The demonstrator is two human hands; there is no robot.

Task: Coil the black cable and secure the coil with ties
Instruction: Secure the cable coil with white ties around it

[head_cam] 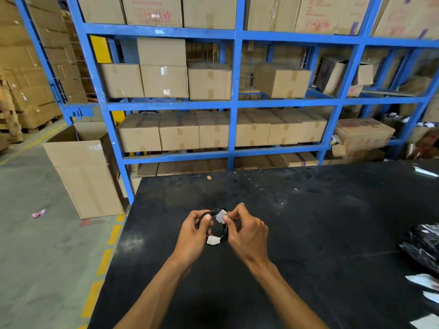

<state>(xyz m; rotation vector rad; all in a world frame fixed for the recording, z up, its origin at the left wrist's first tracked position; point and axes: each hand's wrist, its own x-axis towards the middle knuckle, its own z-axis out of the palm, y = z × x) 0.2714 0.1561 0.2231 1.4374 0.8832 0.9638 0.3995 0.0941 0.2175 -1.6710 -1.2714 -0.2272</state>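
Note:
A small coil of thin black cable (pixel 224 230) is held just above the black table (pixel 308 233), between both hands. My left hand (pixel 193 230) grips the coil's left side, thumb on top. My right hand (pixel 248 230) pinches a white tie (pixel 221 215) wrapped around the top of the coil. A second white tie (pixel 212 240) sits on the coil's lower edge. Part of the coil is hidden behind my fingers.
Blue metal shelving (pixel 235 103) full of cardboard boxes stands behind the table. A tall open carton (pixel 83 176) stands on the floor at the left. Black plastic bags (pixel 422 245) and white slips (pixel 421 280) lie at the table's right edge. Yellow floor markings (pixel 104 262) run along the table's left side.

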